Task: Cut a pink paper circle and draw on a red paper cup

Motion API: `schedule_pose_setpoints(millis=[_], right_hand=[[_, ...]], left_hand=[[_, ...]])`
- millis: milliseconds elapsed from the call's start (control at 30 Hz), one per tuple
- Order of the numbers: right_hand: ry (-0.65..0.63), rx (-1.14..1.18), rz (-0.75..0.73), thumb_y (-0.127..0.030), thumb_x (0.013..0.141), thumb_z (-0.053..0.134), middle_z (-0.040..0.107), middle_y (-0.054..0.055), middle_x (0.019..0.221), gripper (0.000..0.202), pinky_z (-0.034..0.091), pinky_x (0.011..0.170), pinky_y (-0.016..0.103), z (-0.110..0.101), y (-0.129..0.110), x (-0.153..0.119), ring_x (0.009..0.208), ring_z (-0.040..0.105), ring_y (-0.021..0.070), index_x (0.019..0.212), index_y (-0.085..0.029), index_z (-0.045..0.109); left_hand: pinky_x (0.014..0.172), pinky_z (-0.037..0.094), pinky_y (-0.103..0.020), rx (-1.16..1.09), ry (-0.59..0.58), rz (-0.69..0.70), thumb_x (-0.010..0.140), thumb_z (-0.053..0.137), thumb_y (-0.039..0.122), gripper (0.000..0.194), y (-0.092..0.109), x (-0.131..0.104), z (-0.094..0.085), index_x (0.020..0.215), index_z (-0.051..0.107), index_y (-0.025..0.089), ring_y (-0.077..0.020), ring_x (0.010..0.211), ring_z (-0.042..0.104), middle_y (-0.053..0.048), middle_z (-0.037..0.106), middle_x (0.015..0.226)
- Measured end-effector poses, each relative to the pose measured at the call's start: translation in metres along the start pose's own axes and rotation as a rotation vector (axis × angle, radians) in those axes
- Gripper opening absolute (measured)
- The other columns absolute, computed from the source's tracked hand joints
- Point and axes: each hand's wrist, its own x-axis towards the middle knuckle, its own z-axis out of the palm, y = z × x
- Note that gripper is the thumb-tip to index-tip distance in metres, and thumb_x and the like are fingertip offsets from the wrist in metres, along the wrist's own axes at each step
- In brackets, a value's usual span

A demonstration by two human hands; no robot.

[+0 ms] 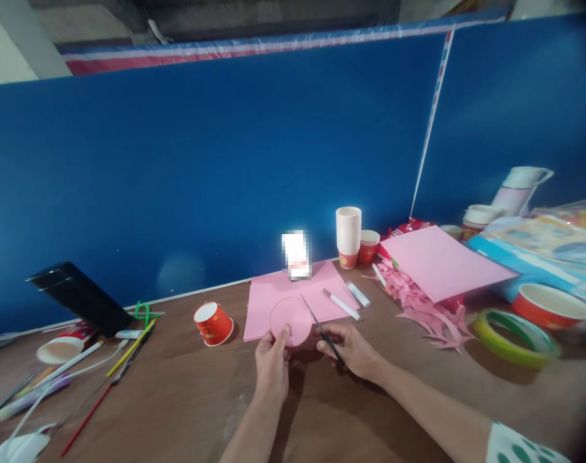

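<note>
Between thumb and fingers, my left hand (274, 360) pinches a round pink paper disc (292, 316) with a darker outline near its rim. Just right of it, my right hand (348, 350) is closed around dark scissors (328, 337), whose thin blade points up and left beside the disc's edge. I cannot make out whether the blade touches the paper. Beyond both hands lie stacked pink paper sheets (264, 299), with a white marker (341, 304) and a short white stick-like item (358, 294) on or beside them.
Left of the sheets, a red paper cup (214, 323) lies tilted. Stacked paper cups (348, 231) stand behind. To the right are pink paper scraps (432, 321), a loose pink sheet (450, 260) and tape rolls (514, 337). Brushes (93, 411) and a black case (81, 296) occupy the left.
</note>
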Motion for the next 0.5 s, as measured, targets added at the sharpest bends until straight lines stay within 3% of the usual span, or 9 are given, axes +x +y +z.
schedule_pose_setpoints(millis=[500], right_hand=[[-0.007, -0.015, -0.007, -0.048, 0.071, 0.066, 0.048, -0.006, 0.056, 0.046, 0.028, 0.031, 0.015, 0.0002, -0.0008, -0.0007, 0.038, 0.040, 0.0046, 0.101, -0.014, 0.059]], left_hand=[[0.045, 0.044, -0.016, -0.001, 0.020, -0.012, 0.053, 0.080, 0.025, 0.032, 0.0013, -0.0002, 0.0013, 0.075, 0.062, 0.011, -0.0083, 0.048, 0.058, 0.000, 0.064, 0.060]])
